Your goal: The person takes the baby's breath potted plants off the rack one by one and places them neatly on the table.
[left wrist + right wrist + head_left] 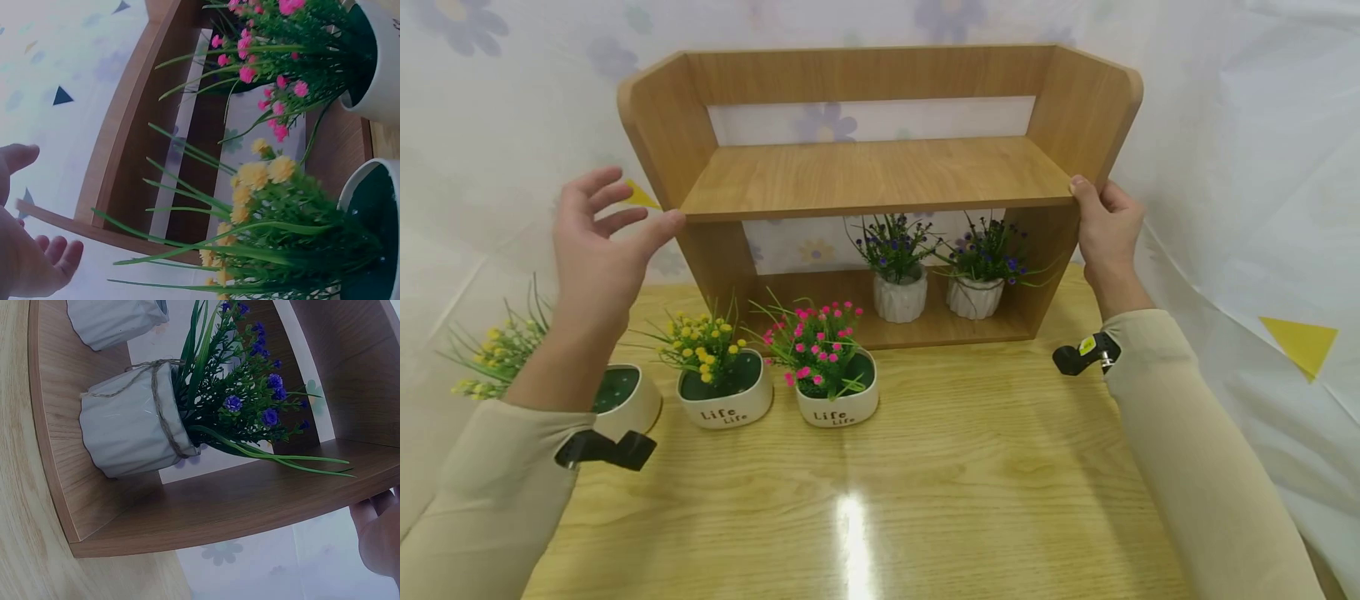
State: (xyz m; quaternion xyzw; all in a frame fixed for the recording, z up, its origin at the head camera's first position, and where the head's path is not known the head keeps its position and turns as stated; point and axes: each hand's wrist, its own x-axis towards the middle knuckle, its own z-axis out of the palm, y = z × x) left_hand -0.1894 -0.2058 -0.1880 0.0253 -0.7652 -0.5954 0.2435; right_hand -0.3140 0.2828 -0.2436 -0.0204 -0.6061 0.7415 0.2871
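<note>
The left hand (602,242) is raised at the shelf's (880,175) left side, fingers apart and loosely bent, thumb reaching toward the front corner of the upper board; it grips nothing, and whether the thumb tip touches the wood is hard to tell. The right hand (1108,229) grips the shelf's right side, thumb on the front edge and fingers curled behind the side board. The shelf stands upright on the table (962,467) before the wall cloth, two white pots on its lower board. The right wrist view brings out twine (159,411) round the right-hand white pot, while only the head view shows the "Life" lettering on the yellow pot (726,408) and pink pot (838,408), and a third pot (632,404) partly behind the left forearm. These crowd the shelf's left front, the pink pot just before the lower board's edge. Open room lies right of it, toward the right sleeve (1187,433), and along the upper board.
</note>
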